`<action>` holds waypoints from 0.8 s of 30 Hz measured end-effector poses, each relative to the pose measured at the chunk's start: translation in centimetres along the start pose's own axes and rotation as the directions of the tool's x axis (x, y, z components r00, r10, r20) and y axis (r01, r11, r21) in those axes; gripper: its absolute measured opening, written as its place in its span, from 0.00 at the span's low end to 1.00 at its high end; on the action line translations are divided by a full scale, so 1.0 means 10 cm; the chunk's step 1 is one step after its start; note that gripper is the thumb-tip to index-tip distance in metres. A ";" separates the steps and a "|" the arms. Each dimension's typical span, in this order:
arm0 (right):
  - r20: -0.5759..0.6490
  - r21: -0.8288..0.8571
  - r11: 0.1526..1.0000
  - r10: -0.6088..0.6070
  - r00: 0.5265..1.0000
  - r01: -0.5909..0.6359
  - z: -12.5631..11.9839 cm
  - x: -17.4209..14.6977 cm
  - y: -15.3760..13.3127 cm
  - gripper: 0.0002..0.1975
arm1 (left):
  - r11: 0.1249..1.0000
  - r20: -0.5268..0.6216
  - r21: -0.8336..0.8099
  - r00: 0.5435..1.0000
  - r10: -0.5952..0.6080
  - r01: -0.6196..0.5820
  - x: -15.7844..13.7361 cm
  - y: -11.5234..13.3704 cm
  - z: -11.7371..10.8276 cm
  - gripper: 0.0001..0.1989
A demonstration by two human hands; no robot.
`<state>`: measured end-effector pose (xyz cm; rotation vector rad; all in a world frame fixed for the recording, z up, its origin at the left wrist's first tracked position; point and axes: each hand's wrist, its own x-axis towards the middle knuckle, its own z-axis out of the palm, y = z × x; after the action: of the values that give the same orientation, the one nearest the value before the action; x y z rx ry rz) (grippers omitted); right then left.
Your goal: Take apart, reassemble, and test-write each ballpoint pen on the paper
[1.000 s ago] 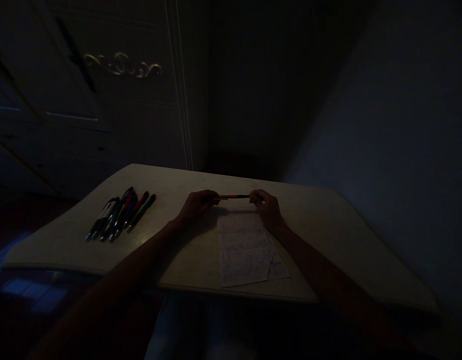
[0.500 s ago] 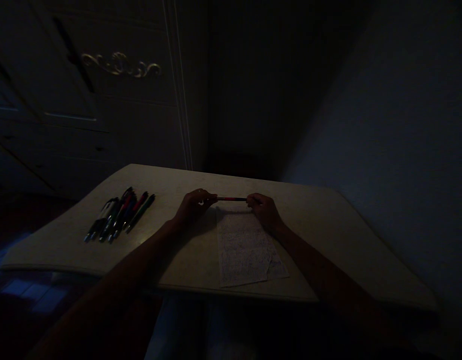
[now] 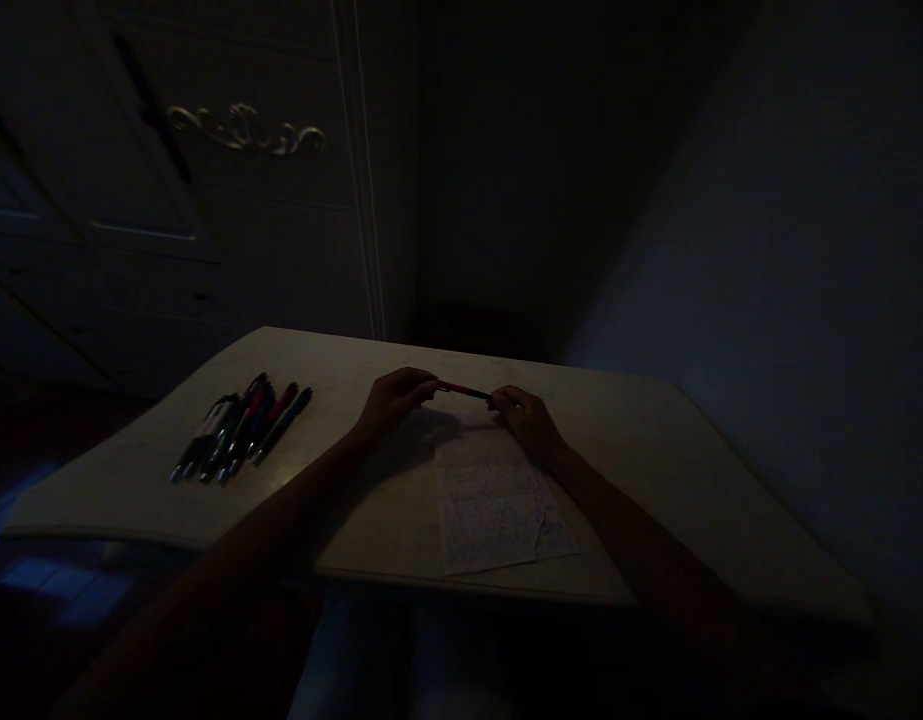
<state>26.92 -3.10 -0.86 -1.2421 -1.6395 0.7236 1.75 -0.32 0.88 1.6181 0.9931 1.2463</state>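
Observation:
A slim pen point(image 3: 465, 389), red toward the left and dark toward the right, is stretched between my two hands above the table. My left hand point(image 3: 396, 398) pinches its left end between thumb and fingers. At its right end, the fingers of my right hand point(image 3: 527, 418) are closed round the tip. Below lies a creased sheet of paper point(image 3: 491, 510) covered in handwriting or scribbles, its lower right corner torn or folded. My right hand and forearm overlap the paper's right edge. The scene is very dim, so fine details of the pen are lost.
Several pens point(image 3: 240, 430) in dark, red and white colours lie in a loose bunch on the left of the pale table point(image 3: 641, 470). A cabinet with an ornate handle point(image 3: 247, 130) stands behind at left; a wall point(image 3: 791, 300) rises at right.
My left hand has risen slightly, so the pen now slants down toward the right instead of lying level. My right hand has hardly moved.

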 end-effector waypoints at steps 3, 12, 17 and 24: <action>-0.032 0.074 0.997 -0.017 0.999 0.019 -0.01 0.01 0.00 0.21 | 0.949 -0.003 -0.289 0.991 -0.134 0.128 0.02 0.02 0.01 0.20; -0.061 0.157 0.986 0.065 0.996 -0.055 0.00 -0.02 -0.04 0.27 | 0.277 0.094 -0.932 0.894 -0.437 0.233 0.05 0.22 -0.01 0.16; -0.051 0.179 0.982 0.064 0.997 -0.054 0.02 -0.01 -0.05 0.28 | 0.092 0.071 -0.987 0.860 -0.505 0.135 0.05 0.27 0.08 0.19; -0.057 0.154 0.987 0.046 0.997 -0.036 0.01 0.00 0.00 0.29 | -0.012 0.057 -0.998 0.853 -0.519 0.060 0.11 0.29 0.30 0.17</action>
<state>26.78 -3.09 -0.92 -1.1796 -1.4844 0.8135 5.18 -0.72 3.48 -0.0307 0.3064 1.3659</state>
